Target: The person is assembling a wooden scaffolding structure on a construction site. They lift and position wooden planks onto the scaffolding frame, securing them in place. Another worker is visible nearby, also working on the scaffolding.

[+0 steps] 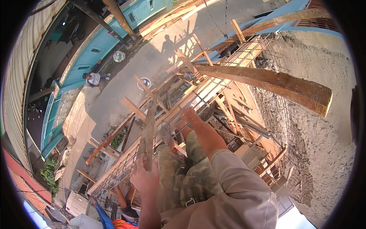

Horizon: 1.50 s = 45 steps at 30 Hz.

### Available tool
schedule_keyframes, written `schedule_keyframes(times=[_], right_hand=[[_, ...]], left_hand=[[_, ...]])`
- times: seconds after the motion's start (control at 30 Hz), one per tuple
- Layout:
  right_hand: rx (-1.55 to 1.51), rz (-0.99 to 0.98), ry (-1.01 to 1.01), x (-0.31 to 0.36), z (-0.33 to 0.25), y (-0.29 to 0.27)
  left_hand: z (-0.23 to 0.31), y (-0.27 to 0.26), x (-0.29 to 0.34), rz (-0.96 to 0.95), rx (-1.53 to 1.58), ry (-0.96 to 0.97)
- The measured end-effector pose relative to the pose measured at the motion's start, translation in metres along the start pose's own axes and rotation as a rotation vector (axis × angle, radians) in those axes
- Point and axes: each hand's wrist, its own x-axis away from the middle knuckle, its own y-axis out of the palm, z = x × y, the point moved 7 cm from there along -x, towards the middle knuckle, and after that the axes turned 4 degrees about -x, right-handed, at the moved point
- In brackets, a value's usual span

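Note:
My left hand is closed round the near end of a long, weathered wooden plank. The plank runs away from me over the formwork to a crossing timber. My right arm reaches forward, and my right hand is curled at the edge of a steel rebar cage. What its fingers hold is too small to make out. The cage lies along a narrow trough of wooden formwork boards that slants from lower left to upper right. My legs in camouflage trousers are beside it.
A thick timber beam juts across on the right, near a rough plastered wall. Wooden props stick out over the road below. At lower left a co-worker's blue sleeve shows; another person is beside the turquoise wall.

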Motion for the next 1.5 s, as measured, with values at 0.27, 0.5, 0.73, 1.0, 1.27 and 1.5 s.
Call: schedule_keyframes(times=[0.27, 0.5, 0.73, 1.0, 1.27, 1.5], right_hand=[[0.165, -0.081, 0.069, -0.018, 0.015, 0.028], [-0.035, -0.13, 0.048, -0.014, 0.017, 0.021], [-0.001, -0.134, 0.084, 0.002, 0.019, 0.018], [-0.057, 0.023, 0.023, -0.012, 0.013, 0.013], [-0.988, 0.877, 0.411, 0.209, 0.12, -0.145], [-1.07, 1.7, 0.012, 0.519, 0.134, -0.452]], left_hand=[[0.003, 0.002, 0.0, 0.017, -0.086, -0.011], [0.015, -0.003, -0.002, 0.012, -0.099, 0.006], [0.019, -0.007, 0.003, 0.065, -0.073, -0.009], [0.011, 0.003, 0.001, 0.061, -0.176, 0.083], [0.016, -0.001, 0.011, 0.039, -0.267, 0.16], [0.034, -0.014, 0.02, -0.086, -0.165, 0.126]])
